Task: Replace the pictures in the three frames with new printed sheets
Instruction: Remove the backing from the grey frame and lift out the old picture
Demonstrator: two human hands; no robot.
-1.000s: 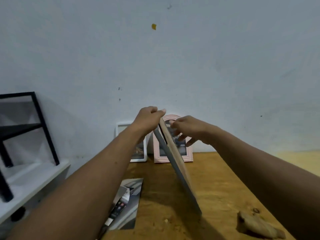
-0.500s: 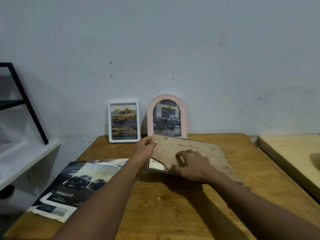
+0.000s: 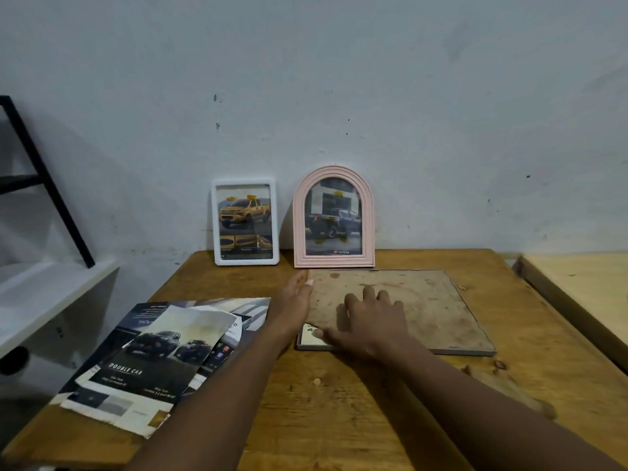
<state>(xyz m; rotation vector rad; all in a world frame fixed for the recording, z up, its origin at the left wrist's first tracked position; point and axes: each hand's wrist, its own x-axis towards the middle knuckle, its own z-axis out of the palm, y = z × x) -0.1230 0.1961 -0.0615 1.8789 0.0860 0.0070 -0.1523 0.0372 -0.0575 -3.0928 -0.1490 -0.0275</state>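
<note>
A large frame (image 3: 470, 352) lies face down on the wooden table (image 3: 323, 409), its brown backing board (image 3: 438, 307) on top. My right hand (image 3: 370, 322) lies flat on the board, thumb at the near left corner where a strip of white printed sheet (image 3: 308, 338) shows. My left hand (image 3: 294, 297) rests against the frame's left edge, fingertips at its far left corner. A white frame (image 3: 245, 261) with a yellow truck picture and a pink arched frame (image 3: 334, 260) with a dark truck picture lean on the wall. Loose printed sheets (image 3: 153, 355) lie at the left.
A white shelf (image 3: 44, 294) with a black metal stand (image 3: 51, 185) sits left of the table. A second, paler wooden surface (image 3: 584, 283) adjoins on the right. A rough chip (image 3: 509, 389) marks the tabletop near my right forearm.
The large frame, held upright on its edge a second ago, has been tipped over and now lies flat, face down. Both hands followed it down; the view dropped toward the table.
</note>
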